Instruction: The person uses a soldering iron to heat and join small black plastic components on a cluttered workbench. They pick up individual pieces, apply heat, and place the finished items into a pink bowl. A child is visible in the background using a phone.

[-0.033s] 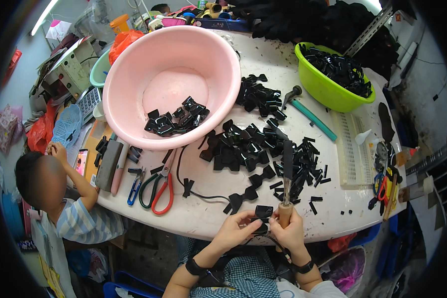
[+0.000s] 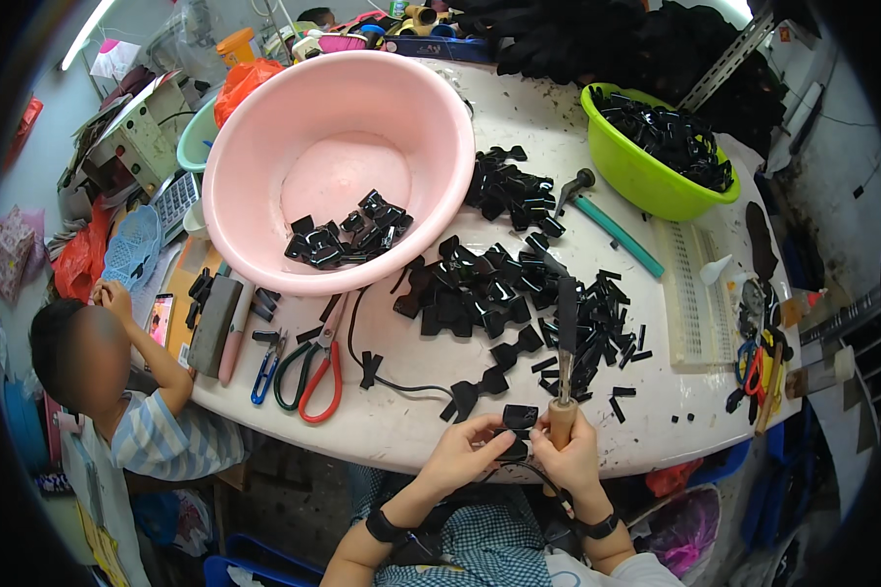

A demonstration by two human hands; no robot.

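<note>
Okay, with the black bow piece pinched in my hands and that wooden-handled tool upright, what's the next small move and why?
Probably bring the tool's tip down to the bow piece. The left hand pinches it at the table's near edge, and the right hand grips the wooden-handled tool upright right beside it, blade pointing away, not yet on it.

Left hand (image 2: 468, 452) and right hand (image 2: 564, 456) pinched close together, both gripping

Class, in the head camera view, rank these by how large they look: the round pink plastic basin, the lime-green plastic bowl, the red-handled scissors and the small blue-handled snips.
1. Round pink plastic basin
2. Lime-green plastic bowl
3. Red-handled scissors
4. Small blue-handled snips

The fisheye lens shrinks things near the rim, so the bowl's gap from the basin is somewhat unsure.
</note>
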